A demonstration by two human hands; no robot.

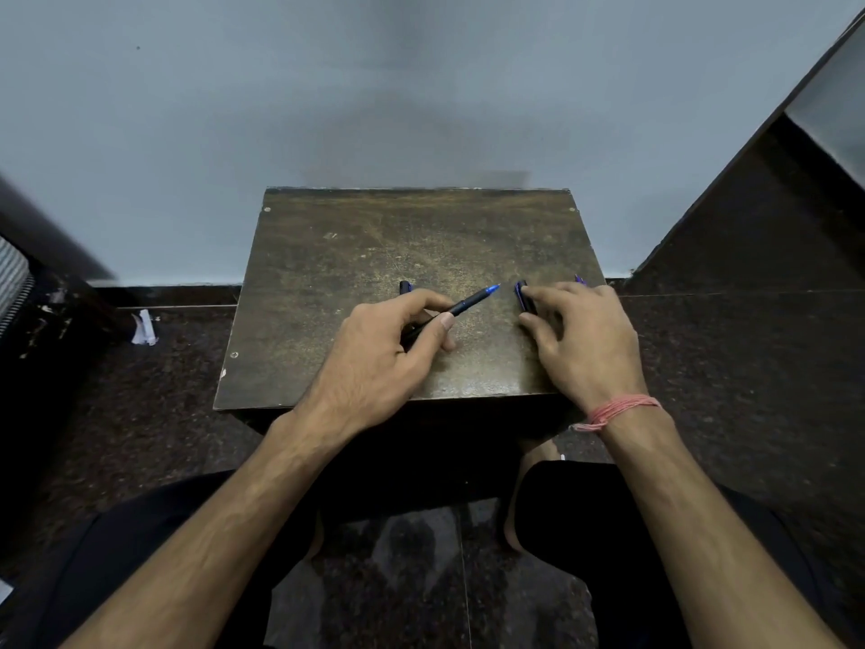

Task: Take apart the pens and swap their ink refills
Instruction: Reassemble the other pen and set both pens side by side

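Note:
My left hand grips a dark pen whose blue tip points up and to the right over the small wooden table. A dark pen part pokes out just beyond that hand's fingers. My right hand lies on the table with its fingers closed around a dark cap-like pen piece that has a blue end. Another small blue pen part shows just past the right hand's knuckles. Most of each piece is hidden by the fingers.
The worn brown table stands against a pale wall. A dark cabinet side rises on the right and dark furniture on the left. A scrap of white paper lies on the dark speckled floor.

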